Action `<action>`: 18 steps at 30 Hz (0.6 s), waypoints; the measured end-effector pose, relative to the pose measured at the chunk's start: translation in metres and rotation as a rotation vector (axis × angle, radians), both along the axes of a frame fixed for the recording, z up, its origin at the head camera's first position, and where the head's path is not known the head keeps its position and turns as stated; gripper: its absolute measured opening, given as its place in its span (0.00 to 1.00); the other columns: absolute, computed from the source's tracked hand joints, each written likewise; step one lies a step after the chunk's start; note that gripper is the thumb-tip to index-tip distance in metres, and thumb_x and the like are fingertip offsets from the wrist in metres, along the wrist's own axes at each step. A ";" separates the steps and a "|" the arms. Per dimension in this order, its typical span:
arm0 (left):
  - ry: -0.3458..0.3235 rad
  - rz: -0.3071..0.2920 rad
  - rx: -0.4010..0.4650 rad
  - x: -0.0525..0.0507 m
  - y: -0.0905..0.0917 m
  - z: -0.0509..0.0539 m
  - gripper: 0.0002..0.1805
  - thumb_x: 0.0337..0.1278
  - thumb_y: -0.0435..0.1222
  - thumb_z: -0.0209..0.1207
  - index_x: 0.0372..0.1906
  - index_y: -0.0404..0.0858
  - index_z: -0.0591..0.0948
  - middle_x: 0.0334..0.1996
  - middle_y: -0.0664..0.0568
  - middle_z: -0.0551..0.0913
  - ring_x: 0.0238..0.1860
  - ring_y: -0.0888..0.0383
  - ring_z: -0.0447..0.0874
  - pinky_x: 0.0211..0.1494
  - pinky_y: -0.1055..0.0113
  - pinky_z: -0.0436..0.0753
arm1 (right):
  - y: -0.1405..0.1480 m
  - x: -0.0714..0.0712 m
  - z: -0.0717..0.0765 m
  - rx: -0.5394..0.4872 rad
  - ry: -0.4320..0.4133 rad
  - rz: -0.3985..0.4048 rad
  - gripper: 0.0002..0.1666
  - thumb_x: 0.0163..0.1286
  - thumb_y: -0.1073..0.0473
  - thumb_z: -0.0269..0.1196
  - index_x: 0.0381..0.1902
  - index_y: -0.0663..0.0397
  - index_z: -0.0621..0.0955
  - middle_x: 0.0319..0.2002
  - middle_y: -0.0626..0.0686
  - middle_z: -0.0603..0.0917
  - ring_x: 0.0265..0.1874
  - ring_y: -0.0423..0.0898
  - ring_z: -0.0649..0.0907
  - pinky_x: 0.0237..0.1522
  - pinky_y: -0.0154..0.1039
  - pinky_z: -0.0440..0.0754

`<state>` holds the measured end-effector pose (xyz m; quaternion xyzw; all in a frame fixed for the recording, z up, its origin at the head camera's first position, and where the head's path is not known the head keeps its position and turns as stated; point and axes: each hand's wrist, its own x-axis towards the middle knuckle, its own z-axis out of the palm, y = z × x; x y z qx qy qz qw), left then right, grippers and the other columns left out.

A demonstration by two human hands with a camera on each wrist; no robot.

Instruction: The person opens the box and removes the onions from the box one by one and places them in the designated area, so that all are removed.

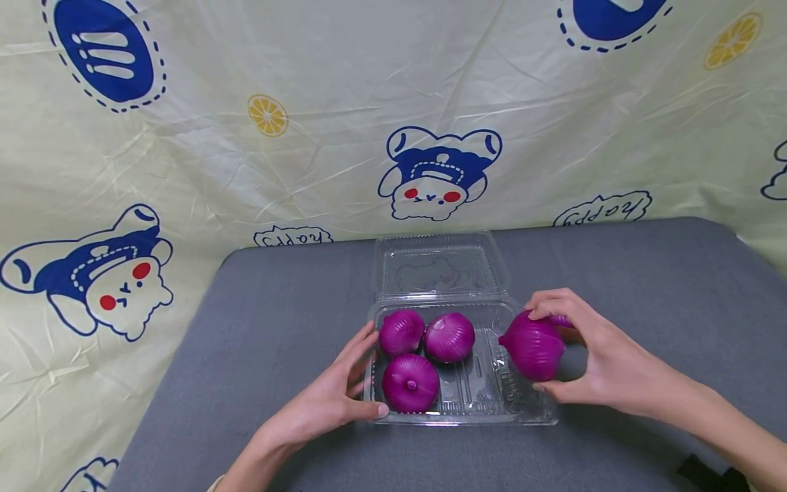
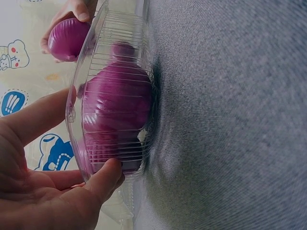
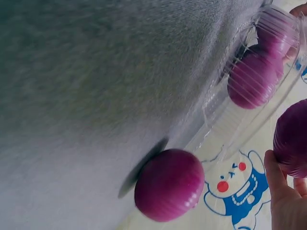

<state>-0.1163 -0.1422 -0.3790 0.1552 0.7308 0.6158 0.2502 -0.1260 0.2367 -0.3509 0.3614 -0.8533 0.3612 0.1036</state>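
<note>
- Patterned cloth hangs behind the grey tabletop, "happy" printed upside down on it.
- Clear container, lid open behind, holds three purple onions.
- Left grip, spread, touches its left side.
- Right grip pinches a fourth onion at the right edge, partly hiding a fifth onion on the tabletop.

**Box on the table: left half is the busy half**

Box is on the table, lid folded out behind. Inside: front-left onion, back-left onion behind it, third onion right of that. Left hand on the left side; right hand has a fourth onion at the right edge, fifth onion on the table beyond.
</note>
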 end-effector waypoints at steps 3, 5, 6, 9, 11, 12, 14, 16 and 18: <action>-0.003 0.000 0.000 0.000 0.000 0.000 0.53 0.52 0.28 0.68 0.78 0.45 0.51 0.78 0.60 0.40 0.76 0.47 0.45 0.73 0.52 0.59 | 0.007 0.003 0.001 0.010 0.028 -0.023 0.58 0.28 0.63 0.86 0.60 0.51 0.70 0.59 0.46 0.71 0.53 0.37 0.75 0.47 0.26 0.80; -0.006 0.001 0.001 0.000 0.000 0.000 0.53 0.52 0.28 0.68 0.78 0.45 0.51 0.78 0.60 0.40 0.77 0.47 0.45 0.73 0.52 0.59 | 0.011 0.004 0.001 0.016 0.047 -0.035 0.59 0.28 0.64 0.87 0.60 0.52 0.70 0.59 0.47 0.71 0.54 0.36 0.74 0.50 0.24 0.78; -0.007 0.002 0.001 -0.001 0.000 0.000 0.53 0.52 0.28 0.68 0.78 0.46 0.51 0.78 0.60 0.40 0.76 0.47 0.45 0.73 0.52 0.59 | 0.014 0.005 0.002 0.020 0.052 -0.045 0.59 0.27 0.64 0.87 0.61 0.53 0.70 0.59 0.47 0.71 0.54 0.36 0.74 0.51 0.23 0.77; -0.008 0.003 -0.002 0.000 0.001 0.000 0.53 0.52 0.28 0.69 0.78 0.46 0.51 0.78 0.60 0.40 0.76 0.47 0.45 0.73 0.52 0.59 | 0.019 0.009 0.003 0.047 0.080 -0.096 0.61 0.24 0.63 0.88 0.61 0.52 0.70 0.59 0.46 0.72 0.56 0.34 0.72 0.52 0.20 0.74; -0.006 0.002 -0.004 0.000 0.001 0.000 0.53 0.52 0.28 0.69 0.78 0.46 0.51 0.78 0.60 0.40 0.76 0.47 0.45 0.73 0.52 0.59 | 0.024 0.011 0.004 0.062 0.108 -0.126 0.62 0.22 0.62 0.88 0.61 0.52 0.71 0.60 0.46 0.72 0.55 0.34 0.72 0.52 0.18 0.72; -0.006 0.003 -0.004 0.000 0.001 0.000 0.53 0.52 0.28 0.69 0.78 0.46 0.51 0.78 0.60 0.40 0.76 0.47 0.45 0.73 0.52 0.59 | 0.026 0.011 0.005 0.072 0.121 -0.143 0.62 0.22 0.62 0.88 0.61 0.51 0.71 0.60 0.46 0.73 0.54 0.34 0.72 0.51 0.17 0.72; -0.005 0.002 -0.003 0.000 0.001 0.000 0.53 0.52 0.28 0.69 0.78 0.45 0.51 0.78 0.60 0.40 0.76 0.47 0.45 0.73 0.51 0.59 | 0.030 0.013 0.006 0.077 0.150 -0.158 0.62 0.20 0.62 0.88 0.60 0.53 0.72 0.59 0.47 0.73 0.52 0.34 0.72 0.49 0.17 0.71; -0.007 0.002 -0.002 0.000 0.001 0.000 0.53 0.52 0.28 0.69 0.78 0.45 0.51 0.78 0.61 0.40 0.76 0.47 0.45 0.73 0.51 0.59 | 0.035 0.013 0.007 0.067 0.153 -0.165 0.62 0.20 0.63 0.87 0.60 0.55 0.72 0.59 0.48 0.73 0.52 0.34 0.72 0.49 0.17 0.70; -0.009 0.003 -0.001 0.000 0.001 0.000 0.53 0.52 0.28 0.69 0.78 0.46 0.51 0.78 0.61 0.40 0.76 0.46 0.45 0.73 0.51 0.59 | 0.039 0.013 0.007 0.048 0.144 -0.172 0.63 0.19 0.64 0.87 0.60 0.56 0.72 0.58 0.48 0.73 0.53 0.35 0.72 0.50 0.17 0.70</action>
